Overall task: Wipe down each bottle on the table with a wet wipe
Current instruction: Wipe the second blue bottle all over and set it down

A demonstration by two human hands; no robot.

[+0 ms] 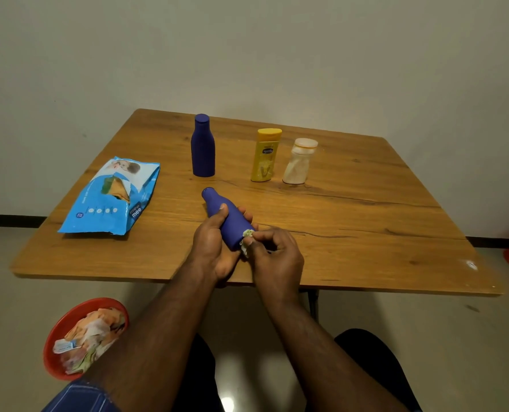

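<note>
Bottle [229,217] held, wipe [246,239] at its base.

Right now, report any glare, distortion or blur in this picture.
Head view: wide-angle bend curves the table edges and the floor line; a bright glare spot lies on the floor between the knees; soft shadows sit under the standing blue bottle and the wipes pack; the wet wipe in the right hand looks slightly smeared.
</note>
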